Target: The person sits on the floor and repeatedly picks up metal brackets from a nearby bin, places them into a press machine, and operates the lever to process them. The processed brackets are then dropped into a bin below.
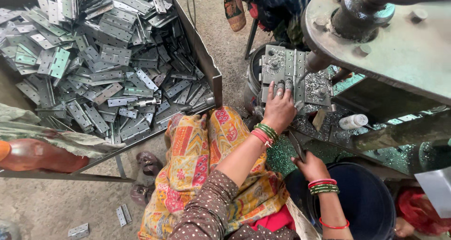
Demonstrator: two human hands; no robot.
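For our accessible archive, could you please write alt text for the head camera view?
Seen from above, a seated person presses the left hand on a metal hinge lying on a press machine's plate, while the right hand holds a dark lever. A large tray heaped with grey hinges stands to the left, and a dark blue bucket is below right.

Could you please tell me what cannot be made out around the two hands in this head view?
- Left hand: fingertips blend into the grey hinge plates on the metal press bed.
- Right hand: its grip on the thin dark metal lever hides its fingers.
- Dark blue round plastic bucket: contents too dark, cut off by the bottom edge.
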